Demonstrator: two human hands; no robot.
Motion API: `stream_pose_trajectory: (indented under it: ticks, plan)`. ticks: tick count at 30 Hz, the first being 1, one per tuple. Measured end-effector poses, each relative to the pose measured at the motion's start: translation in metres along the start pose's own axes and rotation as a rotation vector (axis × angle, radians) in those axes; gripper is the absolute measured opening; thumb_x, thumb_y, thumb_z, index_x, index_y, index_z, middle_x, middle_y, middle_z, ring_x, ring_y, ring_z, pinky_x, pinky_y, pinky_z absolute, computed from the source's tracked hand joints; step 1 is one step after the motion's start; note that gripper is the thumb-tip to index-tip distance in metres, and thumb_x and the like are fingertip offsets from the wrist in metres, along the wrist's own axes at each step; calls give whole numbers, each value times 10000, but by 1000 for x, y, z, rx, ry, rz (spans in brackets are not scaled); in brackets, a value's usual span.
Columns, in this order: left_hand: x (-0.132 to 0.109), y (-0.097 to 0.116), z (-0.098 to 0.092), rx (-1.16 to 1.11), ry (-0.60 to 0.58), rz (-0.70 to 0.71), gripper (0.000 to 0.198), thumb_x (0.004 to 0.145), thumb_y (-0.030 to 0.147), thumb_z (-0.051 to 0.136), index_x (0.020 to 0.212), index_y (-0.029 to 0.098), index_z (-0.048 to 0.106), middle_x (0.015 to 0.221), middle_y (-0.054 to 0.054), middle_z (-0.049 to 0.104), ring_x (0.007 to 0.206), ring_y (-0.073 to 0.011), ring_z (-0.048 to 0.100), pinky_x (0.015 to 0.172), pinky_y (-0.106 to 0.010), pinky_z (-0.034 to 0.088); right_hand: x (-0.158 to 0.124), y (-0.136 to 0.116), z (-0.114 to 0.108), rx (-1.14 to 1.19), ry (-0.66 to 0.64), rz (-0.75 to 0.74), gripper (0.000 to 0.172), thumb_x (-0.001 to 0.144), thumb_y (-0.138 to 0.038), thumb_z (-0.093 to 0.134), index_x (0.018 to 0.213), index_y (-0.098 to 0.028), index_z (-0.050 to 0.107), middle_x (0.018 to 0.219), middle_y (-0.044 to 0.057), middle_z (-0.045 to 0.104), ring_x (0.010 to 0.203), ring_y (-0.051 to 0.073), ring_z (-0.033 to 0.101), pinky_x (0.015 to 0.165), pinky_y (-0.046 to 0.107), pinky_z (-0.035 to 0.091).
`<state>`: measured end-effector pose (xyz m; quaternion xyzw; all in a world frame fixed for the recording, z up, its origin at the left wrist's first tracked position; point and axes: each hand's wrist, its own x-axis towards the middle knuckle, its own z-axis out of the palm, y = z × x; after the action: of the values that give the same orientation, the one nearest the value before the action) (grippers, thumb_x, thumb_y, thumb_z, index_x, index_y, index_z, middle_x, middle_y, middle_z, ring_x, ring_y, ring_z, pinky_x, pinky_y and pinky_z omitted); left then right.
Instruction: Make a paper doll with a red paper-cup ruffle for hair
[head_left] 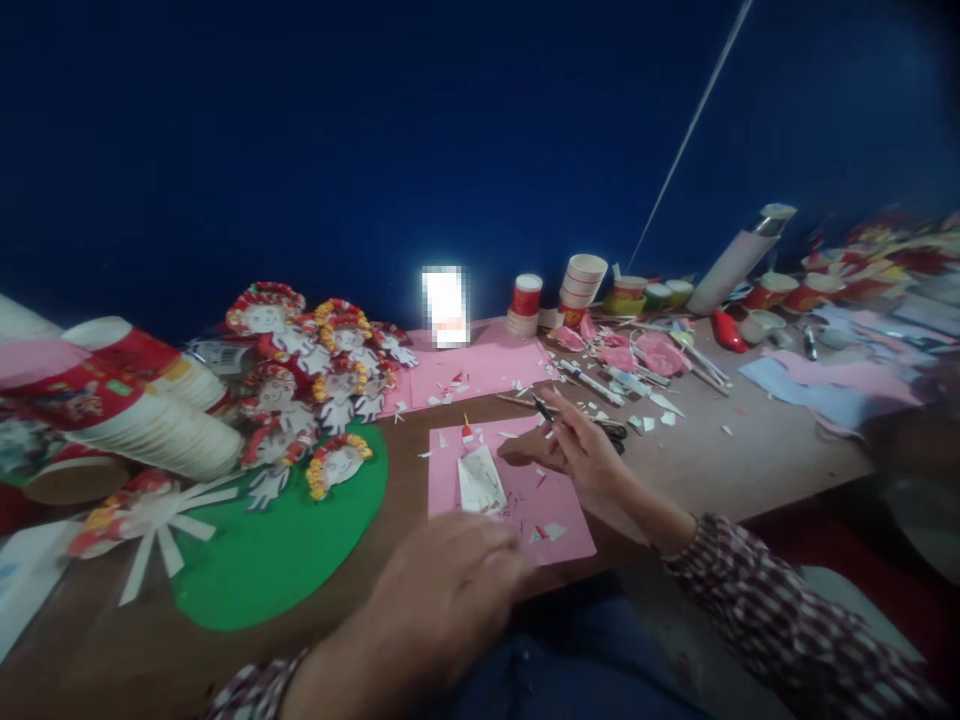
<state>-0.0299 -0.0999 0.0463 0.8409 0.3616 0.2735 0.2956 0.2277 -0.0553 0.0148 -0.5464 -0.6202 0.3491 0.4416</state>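
Observation:
My right hand (589, 455) is closed on a dark pen (541, 407), its tip pointing up and left, above the right edge of a pink sheet (559, 500). My left hand (450, 590) is in front of the sheet's near edge, blurred by motion; whether it holds anything does not show. On the pink sheet lie a white paper piece (481, 482), a small red tube with a yellow tip (466, 432) and several small paper scraps. Scissors with dark handles (613, 432) are partly hidden behind my right hand.
Paper figures with red and yellow hair (337, 380) crowd a green sheet (300, 560) at left, beside stacked paper cups (157, 420). A blurred bright screen (446, 310) stands at the back. Cups (581, 285), pens, scraps and a red stapler-like object (727, 331) lie rightward.

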Motion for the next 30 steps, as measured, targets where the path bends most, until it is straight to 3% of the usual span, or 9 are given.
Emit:
stream_pose_trajectory:
  ticks: [1,3,7,14,19,23,30]
  plan:
    - [0,0,-3,169,-88,102,249,905,248,484,1067,259,673,1021,-104,682,945,-243,621,835,-403,521,-2,0,2,14,-18,1,450,938,-298,377,1376,-247,467,922,44,601,629,108,565,537,226,471]
    - [7,-7,-6,450,-167,206,251,887,117,454,990,190,671,945,-110,675,848,-227,623,737,-369,524,-5,0,4,29,-69,-1,385,929,-317,389,1244,-214,585,940,53,598,615,100,564,504,212,470]
    - [26,-29,-2,661,-258,120,193,869,76,500,969,162,641,892,-88,645,822,-217,599,697,-327,499,-11,-7,9,35,-139,20,344,923,-345,424,1134,-170,632,948,65,606,658,118,587,532,232,505]
    - [29,-43,13,613,-269,105,168,928,149,458,954,158,623,941,-86,622,898,-222,564,748,-336,490,-16,-12,8,87,-106,88,331,939,-341,408,1125,-183,631,990,76,659,849,161,631,705,280,536]
    - [28,-51,16,565,-283,100,128,913,138,476,906,155,603,931,-70,607,893,-214,543,781,-337,480,-9,-19,10,138,-131,-37,232,847,-301,560,1030,-179,635,935,76,677,868,175,649,782,317,525]
    - [28,-55,18,532,-291,70,111,907,148,492,908,158,602,945,-68,602,925,-214,539,801,-335,480,-2,-22,19,230,-159,-37,220,802,-355,666,942,-192,618,875,61,673,788,163,649,720,298,536]
    - [26,-55,20,544,-289,34,87,885,163,543,931,160,617,1000,-78,616,968,-229,548,818,-346,503,8,-8,40,351,-195,138,382,870,-526,554,986,-174,649,711,23,633,605,118,570,482,210,448]
